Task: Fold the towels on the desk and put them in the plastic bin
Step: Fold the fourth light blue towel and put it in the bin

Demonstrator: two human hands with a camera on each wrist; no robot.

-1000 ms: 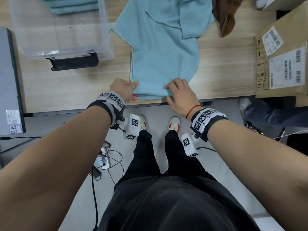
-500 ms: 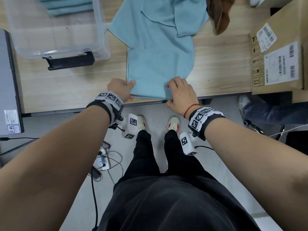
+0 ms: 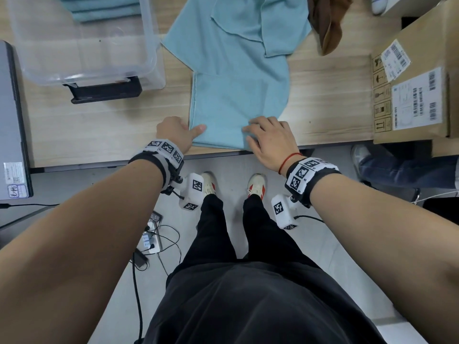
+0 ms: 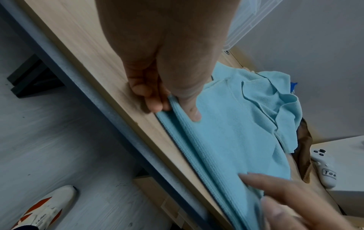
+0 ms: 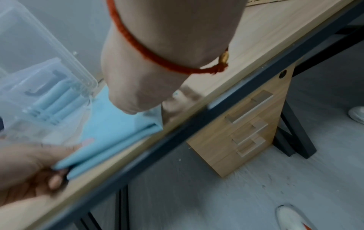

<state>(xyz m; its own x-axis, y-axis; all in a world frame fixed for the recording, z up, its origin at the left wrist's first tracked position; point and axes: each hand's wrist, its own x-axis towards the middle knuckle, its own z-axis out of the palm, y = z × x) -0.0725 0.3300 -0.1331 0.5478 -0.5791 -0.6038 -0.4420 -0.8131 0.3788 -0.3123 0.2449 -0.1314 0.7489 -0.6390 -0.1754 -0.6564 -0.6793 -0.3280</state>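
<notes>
L hand [image 3: 173,131] pinching soft blue towel [image 3: 238,100] corner, R hand [image 3: 269,137] fingers spread flat on hem, woodgrain desk [image 3: 99,125]

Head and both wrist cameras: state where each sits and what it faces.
Head: on the head, facing down at the desk; forearms, legs, shoes show.
Left wrist: along the left hand pinching the blue towel.
Right wrist: along the right hand toward the plastic bin.
Shared: towel and both hands.
</notes>
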